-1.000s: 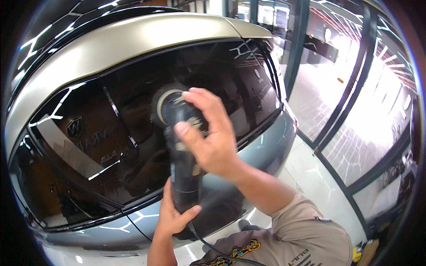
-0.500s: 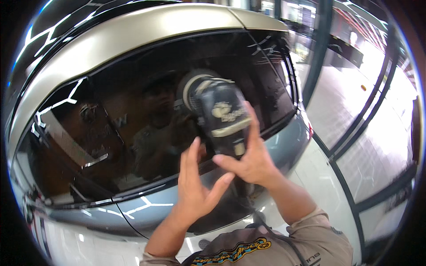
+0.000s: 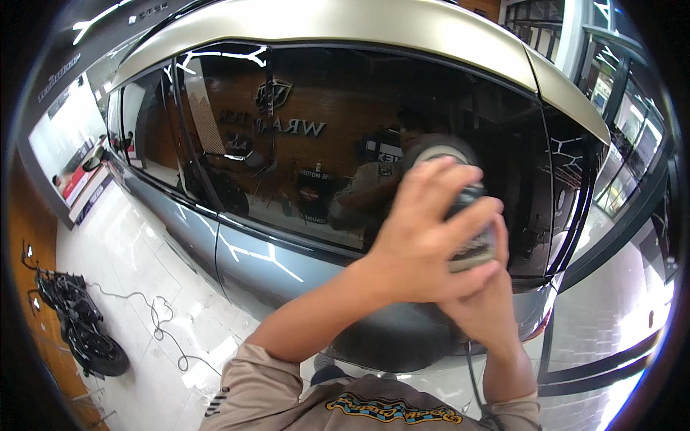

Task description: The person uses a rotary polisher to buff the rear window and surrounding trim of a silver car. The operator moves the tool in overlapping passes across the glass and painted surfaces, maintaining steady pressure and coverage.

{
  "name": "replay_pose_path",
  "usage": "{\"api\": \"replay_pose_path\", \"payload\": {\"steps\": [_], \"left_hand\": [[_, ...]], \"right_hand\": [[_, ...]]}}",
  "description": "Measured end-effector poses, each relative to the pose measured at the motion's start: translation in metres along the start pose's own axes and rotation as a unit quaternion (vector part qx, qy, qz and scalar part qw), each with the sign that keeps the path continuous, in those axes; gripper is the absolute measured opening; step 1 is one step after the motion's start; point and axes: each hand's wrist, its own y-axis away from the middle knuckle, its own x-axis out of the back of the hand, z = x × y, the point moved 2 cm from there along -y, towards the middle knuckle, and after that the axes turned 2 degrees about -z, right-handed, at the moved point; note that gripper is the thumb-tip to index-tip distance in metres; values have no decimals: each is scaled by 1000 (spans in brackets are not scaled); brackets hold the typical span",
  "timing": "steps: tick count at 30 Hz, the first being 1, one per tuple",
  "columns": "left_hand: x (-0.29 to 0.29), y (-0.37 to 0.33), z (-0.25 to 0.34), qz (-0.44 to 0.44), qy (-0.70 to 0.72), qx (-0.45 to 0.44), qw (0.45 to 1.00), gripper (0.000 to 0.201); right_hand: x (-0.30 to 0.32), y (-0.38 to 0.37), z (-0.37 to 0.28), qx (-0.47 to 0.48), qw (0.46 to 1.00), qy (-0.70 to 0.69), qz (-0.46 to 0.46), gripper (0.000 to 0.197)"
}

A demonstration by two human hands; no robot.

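Note:
A dark car polisher [image 3: 474, 250] with pale lettering is held up against the tinted side window [image 3: 338, 93] of a grey car [image 3: 287, 276]. Its round pad [image 3: 440, 151] faces the glass; the exact contact is hidden. Across the top of the polisher lies my left hand [image 3: 424, 237], fingers spread and curled over its head, slightly blurred. My right hand [image 3: 481, 305] is wrapped round the body from below and behind, partly covered by the left. A black cord [image 3: 472, 373] hangs down from the tool near my shirt.
The car has a satin pale-gold roof [image 3: 345, 20] above the window. On the tiled floor [image 3: 129, 287] at left stand a black motorcycle [image 3: 86, 330] and a loose grey cable [image 3: 162, 327]. Dark-framed glass panels [image 3: 625, 129] rise at the right.
My left hand, held apart beside the polisher before, has come onto its top. The polisher sits further right in view, and more of the car's side and floor shows at left.

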Motion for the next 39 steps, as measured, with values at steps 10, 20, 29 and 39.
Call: {"api": "replay_pose_path", "payload": {"steps": [10,20,29,39], "left_hand": [[64,103,-28,136,-117,113,977,66],[-100,55,65,66,-53,71,994,78],[-198,65,115,48,71,138,987,69],[-94,110,65,114,-6,165,980,76]], "right_hand": [[-19,18,18,19,966,106,-235,97],[139,91,91,-70,967,174,-171,96],[212,163,171,-144,974,115,-136,100],[127,85,92,-33,948,207,-241,107]]}}
